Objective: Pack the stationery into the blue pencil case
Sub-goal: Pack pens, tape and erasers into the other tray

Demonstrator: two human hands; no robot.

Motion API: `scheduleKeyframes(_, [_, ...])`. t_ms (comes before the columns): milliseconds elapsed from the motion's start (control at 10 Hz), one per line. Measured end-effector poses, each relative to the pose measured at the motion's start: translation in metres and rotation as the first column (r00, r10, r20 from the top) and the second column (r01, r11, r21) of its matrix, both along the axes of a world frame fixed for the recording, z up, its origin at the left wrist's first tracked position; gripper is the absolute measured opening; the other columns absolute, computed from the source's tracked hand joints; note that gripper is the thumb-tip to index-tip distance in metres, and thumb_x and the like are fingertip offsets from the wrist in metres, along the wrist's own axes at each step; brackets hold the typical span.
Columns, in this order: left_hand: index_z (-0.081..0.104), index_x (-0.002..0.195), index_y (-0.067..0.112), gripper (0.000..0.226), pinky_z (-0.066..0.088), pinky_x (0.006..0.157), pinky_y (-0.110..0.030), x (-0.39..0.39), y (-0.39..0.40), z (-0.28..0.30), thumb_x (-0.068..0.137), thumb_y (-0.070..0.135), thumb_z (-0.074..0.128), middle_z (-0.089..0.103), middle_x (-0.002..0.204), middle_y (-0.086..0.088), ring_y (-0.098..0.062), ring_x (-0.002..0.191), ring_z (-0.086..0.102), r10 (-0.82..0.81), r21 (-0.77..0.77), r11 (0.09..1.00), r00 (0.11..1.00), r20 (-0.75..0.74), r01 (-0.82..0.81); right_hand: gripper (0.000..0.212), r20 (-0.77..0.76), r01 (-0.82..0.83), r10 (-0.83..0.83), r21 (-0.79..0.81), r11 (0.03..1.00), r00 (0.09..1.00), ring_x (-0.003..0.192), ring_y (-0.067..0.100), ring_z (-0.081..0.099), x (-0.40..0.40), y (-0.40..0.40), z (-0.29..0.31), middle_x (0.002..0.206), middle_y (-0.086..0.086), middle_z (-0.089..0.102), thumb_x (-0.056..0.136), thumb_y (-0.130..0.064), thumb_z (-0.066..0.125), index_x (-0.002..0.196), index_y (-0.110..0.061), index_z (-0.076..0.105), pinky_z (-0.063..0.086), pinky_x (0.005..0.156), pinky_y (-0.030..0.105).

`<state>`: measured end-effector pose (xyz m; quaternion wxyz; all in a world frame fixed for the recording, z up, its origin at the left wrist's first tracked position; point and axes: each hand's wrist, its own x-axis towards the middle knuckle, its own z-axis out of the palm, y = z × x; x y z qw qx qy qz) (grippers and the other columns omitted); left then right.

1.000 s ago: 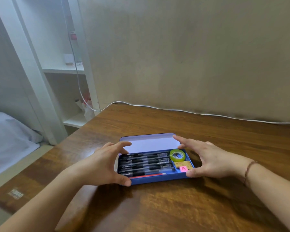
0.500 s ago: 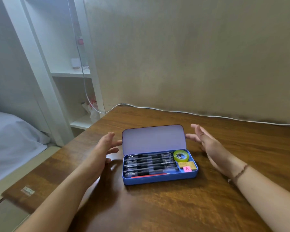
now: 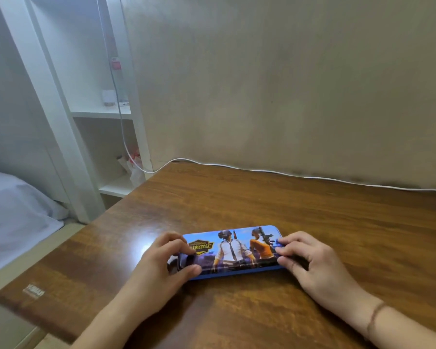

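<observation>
Item: flat blue rigid pencil case with printed lid (image 3: 233, 250), shut, lying near the wooden desk's (image 3: 337, 222) front edge. Your left hand (image 3: 159, 270) and right hand (image 3: 312, 265) pinched its short ends. Likely light, stiff, slick; best gripped endwise.

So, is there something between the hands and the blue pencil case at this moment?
Nothing visible. The left hand grips the left end of the closed blue pencil case and the right hand grips its right end, fingers directly on the lid. The table around the case shows only bare wood.
</observation>
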<state>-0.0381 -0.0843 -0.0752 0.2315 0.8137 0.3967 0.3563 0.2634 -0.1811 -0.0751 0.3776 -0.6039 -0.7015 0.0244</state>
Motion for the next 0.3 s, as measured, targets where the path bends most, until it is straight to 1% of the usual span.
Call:
scheduleKeyframes(100, [0.059, 0.082, 0.043, 0.033, 0.043, 0.084, -0.019, 0.005, 0.003, 0.002, 0.076, 0.024, 0.085, 0.053, 0.109, 0.02, -0.004, 0.099, 0.058, 0.023, 0.019, 1.0, 0.997, -0.075, -0.021, 0.011, 0.14, 0.041, -0.041, 0.001, 0.999, 0.989, 0.097, 0.009, 0.063, -0.006, 0.003, 0.002, 0.103, -0.009, 0.067, 0.081, -0.012, 0.077, 0.088, -0.02, 0.074, 0.052, 0.086, 0.03])
scheduleKeyframes(200, [0.058, 0.084, 0.043, 0.032, 0.046, 0.089, -0.032, 0.011, 0.003, 0.004, 0.078, 0.024, 0.083, 0.05, 0.111, 0.025, -0.012, 0.105, 0.058, 0.062, 0.021, 0.998, 0.996, -0.072, -0.06, 0.011, 0.141, 0.054, -0.04, -0.098, 0.994, 0.989, 0.105, 0.008, 0.059, -0.008, 0.004, 0.015, 0.111, -0.014, 0.061, 0.087, -0.025, 0.07, 0.098, -0.025, 0.071, 0.049, 0.092, 0.031])
scheduleKeyframes(300, [0.064, 0.103, 0.034, 0.034, 0.044, 0.09, -0.028, 0.01, -0.01, -0.006, 0.078, 0.021, 0.083, 0.047, 0.124, 0.013, -0.011, 0.107, 0.057, 0.13, 0.028, 0.991, 0.991, 0.025, -0.131, 0.042, 0.112, 0.081, -0.078, -0.023, 0.996, 0.991, 0.126, -0.001, 0.045, -0.009, -0.015, 0.028, 0.132, -0.023, 0.053, 0.086, -0.052, 0.063, 0.124, -0.035, 0.06, 0.04, 0.105, 0.023])
